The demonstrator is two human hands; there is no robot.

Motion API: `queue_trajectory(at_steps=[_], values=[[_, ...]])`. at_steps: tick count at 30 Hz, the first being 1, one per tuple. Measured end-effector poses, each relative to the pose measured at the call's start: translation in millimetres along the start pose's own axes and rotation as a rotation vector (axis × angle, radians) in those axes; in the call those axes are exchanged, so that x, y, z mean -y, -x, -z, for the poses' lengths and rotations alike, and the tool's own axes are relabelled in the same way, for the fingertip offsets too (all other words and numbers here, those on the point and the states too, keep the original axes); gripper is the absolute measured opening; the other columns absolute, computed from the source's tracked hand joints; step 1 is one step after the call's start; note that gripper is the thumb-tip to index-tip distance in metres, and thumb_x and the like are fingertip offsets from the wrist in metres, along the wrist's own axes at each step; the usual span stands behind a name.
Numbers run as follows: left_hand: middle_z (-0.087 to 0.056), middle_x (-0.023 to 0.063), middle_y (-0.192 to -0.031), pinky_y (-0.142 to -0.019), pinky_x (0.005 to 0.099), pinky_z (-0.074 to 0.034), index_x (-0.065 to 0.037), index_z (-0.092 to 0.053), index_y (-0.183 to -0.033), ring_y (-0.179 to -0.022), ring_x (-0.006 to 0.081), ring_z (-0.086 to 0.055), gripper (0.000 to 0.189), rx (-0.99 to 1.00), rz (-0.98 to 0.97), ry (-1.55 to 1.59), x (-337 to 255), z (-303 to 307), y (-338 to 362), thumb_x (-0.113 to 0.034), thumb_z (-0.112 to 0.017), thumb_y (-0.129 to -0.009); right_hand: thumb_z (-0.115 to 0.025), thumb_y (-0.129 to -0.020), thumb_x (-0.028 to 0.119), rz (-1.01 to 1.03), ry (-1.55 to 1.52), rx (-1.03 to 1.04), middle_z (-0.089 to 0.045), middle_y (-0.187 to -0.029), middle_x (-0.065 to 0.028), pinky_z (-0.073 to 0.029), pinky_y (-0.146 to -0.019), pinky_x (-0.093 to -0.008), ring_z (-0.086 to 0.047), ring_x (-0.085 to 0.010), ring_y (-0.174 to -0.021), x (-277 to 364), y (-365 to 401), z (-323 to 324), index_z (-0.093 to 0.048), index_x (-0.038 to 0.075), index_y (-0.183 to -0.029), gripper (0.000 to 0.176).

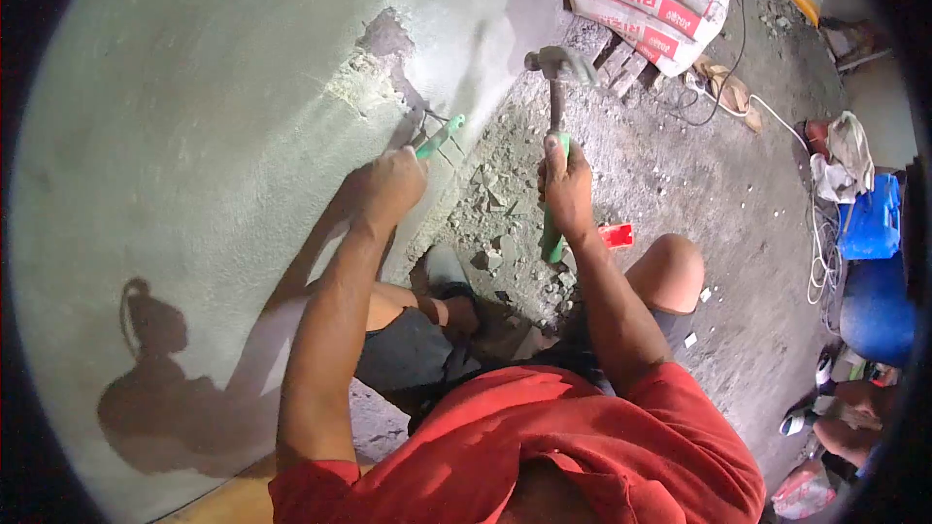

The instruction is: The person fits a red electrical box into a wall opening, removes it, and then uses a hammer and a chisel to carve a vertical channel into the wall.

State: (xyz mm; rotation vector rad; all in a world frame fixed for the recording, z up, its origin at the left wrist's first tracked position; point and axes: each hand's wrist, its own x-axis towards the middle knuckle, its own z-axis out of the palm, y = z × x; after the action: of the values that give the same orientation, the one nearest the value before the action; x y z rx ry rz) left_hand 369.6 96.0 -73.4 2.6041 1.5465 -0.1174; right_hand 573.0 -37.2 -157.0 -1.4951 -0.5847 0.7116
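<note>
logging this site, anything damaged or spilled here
The wall has a jagged, broken patch beyond the left hand, at odds with the smoother surface around it; loose rubble is scattered over the floor below.

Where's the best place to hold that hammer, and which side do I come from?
Probably the green handle, coming from the person's side. The hammer has its metal head at the far end, and the long handle reaches back toward the person. The right hand grips it there.
</note>
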Motion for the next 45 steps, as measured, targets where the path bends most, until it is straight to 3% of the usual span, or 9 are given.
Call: queue_trajectory(at_steps=[5,13,15,21,29,34,36,38,45], values=[[-0.071,0.0188,-0.085,-0.068,0.0434,-0.057,-0.001,-0.069,-0.092,-0.081,0.0330,-0.071,0.025,-0.007,-0.301,-0.408,6,32,-55,-0.022,-0.056,-0.087,-0.047,-0.097,0.050,-0.263,-0.254,0.060,-0.051,-0.068,-0.0041,-0.042,-0.042,-0.0301,-0.048,-0.0124,-0.049,-8,-4,1,-0.056,0.001,-0.100,0.050],[-0.072,0.0148,-0.093,-0.073,0.0425,-0.056,-0.006,-0.072,-0.097,-0.084,0.0295,-0.071,0.023,0.300,-0.310,-0.748,-74,76,-93,-0.018,-0.057,-0.083,-0.045,-0.097,0.044,-0.489,-0.492,0.057,-0.051,-0.068,-0.0048,-0.044,-0.043,-0.0342,-0.049,-0.0151,-0.048,-5,-10,-4,-0.054,0.001,-0.098,0.044],[-0.073,0.0130,-0.091,-0.072,0.0428,-0.055,-0.008,-0.072,-0.096,-0.083,0.0302,-0.071,0.023,0.134,-0.602,-0.658,-77,70,-92,-0.018,-0.058,-0.082,-0.045,-0.097,0.044,-0.494,-0.478,0.055,-0.051,-0.068,-0.0049,-0.044,-0.044,-0.0346,-0.049,-0.0152,-0.049,-17,-11,2,-0.055,0.001,-0.098,0.044],[-0.073,0.0109,-0.088,-0.070,0.0430,-0.055,-0.010,-0.072,-0.092,-0.081,0.0299,-0.071,0.021,0.117,-0.713,-0.754,-72,68,-94,-0.019,-0.056,-0.082,-0.046,-0.097,0.046,-0.573,-0.460,0.040,-0.051,-0.067,-0.0048,-0.044,-0.045,-0.0350,-0.048,-0.0155,-0.050,-38,2,-2,-0.055,0.004,-0.094,0.043],[-0.073,0.0104,-0.091,-0.068,0.0407,-0.055,-0.011,-0.073,-0.095,-0.084,0.0266,-0.071,0.022,0.096,-0.682,-0.786,-63,66,-97,-0.015,-0.056,-0.082,-0.046,-0.097,0.047,-0.625,-0.469,0.000,-0.051,-0.066,-0.0053,-0.045,-0.044,-0.0346,-0.049,-0.0172,-0.049,-41,16,-24,-0.054,0.005,-0.091,0.043],[-0.074,0.0083,-0.095,-0.068,0.0396,-0.056,-0.012,-0.072,-0.098,-0.087,0.0235,-0.072,0.023,0.171,-0.658,-0.898,-76,62,-100,-0.015,-0.055,-0.084,-0.044,-0.099,0.047,-0.415,-0.587,-0.344,-0.051,-0.058,-0.0037,-0.043,-0.041,-0.0342,-0.051,-0.0171,-0.045,-52,47,-94,-0.053,0.005,-0.079,0.048],[-0.074,0.0082,-0.096,-0.068,0.0397,-0.056,-0.012,-0.072,-0.100,-0.087,0.0231,-0.072,0.023,0.162,-0.680,-0.886,-80,62,-99,-0.015,-0.054,-0.085,-0.045,-0.099,0.046,-0.414,-0.431,-0.007,-0.050,-0.057,-0.0037,-0.043,-0.042,-0.0358,-0.051,-0.0165,-0.046,-108,51,-130,-0.053,0.006,-0.077,0.046],[-0.073,0.0111,-0.091,-0.069,0.0413,-0.055,-0.010,-0.073,-0.092,-0.084,0.0263,-0.071,0.021,0.148,-0.663,-0.853,-79,55,-100,-0.016,-0.056,-0.082,-0.047,-0.099,0.043,-0.679,-0.539,0.092,-0.048,-0.056,-0.0038,-0.042,-0.043,-0.0367,-0.050,-0.0161,-0.046,-34,48,-89,-0.052,0.007,-0.076,0.043],[-0.074,0.0081,-0.094,-0.068,0.0389,-0.056,-0.014,-0.074,-0.096,-0.085,0.0231,-0.072,0.023,0.158,-0.669,-0.907,-77,58,-95,-0.015,-0.055,-0.083,-0.045,-0.100,0.045,-0.515,-0.808,-0.372,-0.048,-0.059,-0.0044,-0.043,-0.043,-0.0326,-0.048,-0.0173,-0.046,-29,52,-104,-0.048,0.009,-0.082,0.041]])
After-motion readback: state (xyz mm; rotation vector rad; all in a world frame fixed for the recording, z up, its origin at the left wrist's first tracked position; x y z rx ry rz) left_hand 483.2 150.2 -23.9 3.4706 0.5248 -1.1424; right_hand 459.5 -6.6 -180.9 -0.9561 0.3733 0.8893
